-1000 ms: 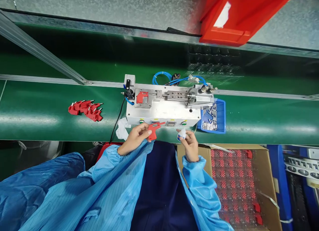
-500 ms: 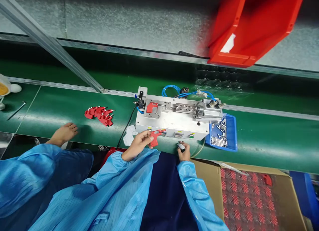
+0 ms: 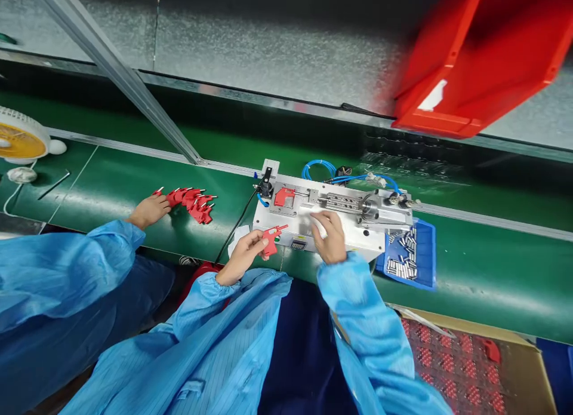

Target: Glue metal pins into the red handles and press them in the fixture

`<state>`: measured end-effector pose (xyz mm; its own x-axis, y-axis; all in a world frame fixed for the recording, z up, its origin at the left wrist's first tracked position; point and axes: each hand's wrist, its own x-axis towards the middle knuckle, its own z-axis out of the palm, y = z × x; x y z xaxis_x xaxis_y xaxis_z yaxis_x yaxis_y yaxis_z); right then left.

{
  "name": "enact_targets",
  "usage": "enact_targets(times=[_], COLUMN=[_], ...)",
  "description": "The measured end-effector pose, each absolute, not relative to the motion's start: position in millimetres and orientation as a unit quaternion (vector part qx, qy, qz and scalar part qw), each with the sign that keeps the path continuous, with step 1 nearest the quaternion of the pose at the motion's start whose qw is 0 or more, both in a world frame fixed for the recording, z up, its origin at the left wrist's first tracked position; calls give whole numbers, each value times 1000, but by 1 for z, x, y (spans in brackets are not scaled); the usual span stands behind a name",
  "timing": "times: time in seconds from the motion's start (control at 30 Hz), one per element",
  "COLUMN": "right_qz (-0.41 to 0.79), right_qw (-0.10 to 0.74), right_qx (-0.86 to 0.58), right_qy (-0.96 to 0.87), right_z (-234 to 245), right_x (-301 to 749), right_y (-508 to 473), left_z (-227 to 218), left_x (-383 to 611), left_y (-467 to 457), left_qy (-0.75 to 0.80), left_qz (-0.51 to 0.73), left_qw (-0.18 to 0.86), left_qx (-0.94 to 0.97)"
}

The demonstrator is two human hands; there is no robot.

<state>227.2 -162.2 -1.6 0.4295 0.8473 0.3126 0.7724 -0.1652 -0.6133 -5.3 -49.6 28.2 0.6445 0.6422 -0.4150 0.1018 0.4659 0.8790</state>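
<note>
My left hand (image 3: 245,252) is closed on a red plastic key-shaped part (image 3: 270,239) at the front of a silver press fixture (image 3: 353,236). My right hand (image 3: 330,236) rests on top of the fixture with fingers curled around something white that I cannot make out. Another red part (image 3: 283,196) sits in the fixture's nest at its left end. A co-worker's hand (image 3: 150,210) at the left touches a pile of red parts with metal pins (image 3: 192,203) on the green belt (image 3: 470,266).
A blue tray of small metal pins (image 3: 409,261) lies right of the fixture. A cardboard box of red parts (image 3: 452,367) stands below right. A red bin (image 3: 478,62) hangs above right. A small fan (image 3: 20,143) is at far left. Blue air hoses (image 3: 320,167) sit behind the fixture.
My right hand rose from the belt's near edge onto the fixture top. The co-worker's hand reached forward to the red pile. The view swung left.
</note>
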Motion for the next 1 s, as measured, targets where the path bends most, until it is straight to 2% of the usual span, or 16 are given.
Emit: enact_targets(times=[0.17,0.27,0.37,0.6,0.8,1.0], right_qz=[79,83,95,67,118,62], right_qw=[216,134,93,149,139,340], right_qx=[-777,-790,-772,-810,-851,-847], right_qy=[-586,-592,-621,-563,-493,-403], right_z=[0,1,8,26,-4,-18], right_x=[237,230,224,222,226,241], right_y=[-56,-32,-29,-111,-190,-254], left_z=[25,21,13,5,8,9], left_x=[-13,-26,-37,-31,-13,-7], left_y=[-49,-49,-49,-42,-37,-35], left_qy=[396,416,445,464,437,425], left_qz=[209,222,244,205,163,146], left_qw=[750,745,733,747,755,746], left_qx=[486,471,452,429,461,491])
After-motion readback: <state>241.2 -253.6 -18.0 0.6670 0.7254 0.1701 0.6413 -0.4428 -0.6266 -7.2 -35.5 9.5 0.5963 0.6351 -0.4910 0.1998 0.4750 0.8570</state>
